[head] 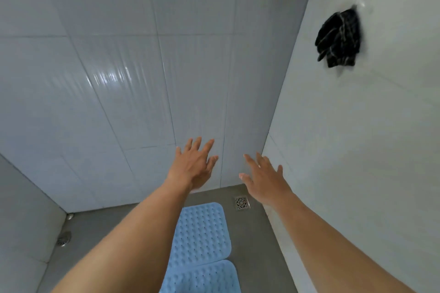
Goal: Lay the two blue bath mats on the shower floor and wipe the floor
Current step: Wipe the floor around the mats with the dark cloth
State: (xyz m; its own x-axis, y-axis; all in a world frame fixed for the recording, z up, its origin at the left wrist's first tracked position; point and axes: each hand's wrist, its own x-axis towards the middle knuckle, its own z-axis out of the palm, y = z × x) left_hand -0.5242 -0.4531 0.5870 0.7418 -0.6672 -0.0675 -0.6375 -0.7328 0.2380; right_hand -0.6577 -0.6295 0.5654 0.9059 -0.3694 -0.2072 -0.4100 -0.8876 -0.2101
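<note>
We hold our left hand [194, 165] and right hand [264, 178] out empty, fingers spread, above two mats [202, 233] lying on the floor [254, 245].

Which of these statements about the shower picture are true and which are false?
1. Both hands are empty with fingers spread. True: the left hand and the right hand hold nothing.
2. Only one blue mat lies on the floor. False: two lie there, a far mat and a near mat.
3. A dark cloth hangs on the right wall. True.
4. The square drain is covered by a mat. False: it sits uncovered on the grey floor, beside the far mat's corner.
5. The right hand grips the dark cloth. False: the cloth hangs well above both hands, untouched.
</note>
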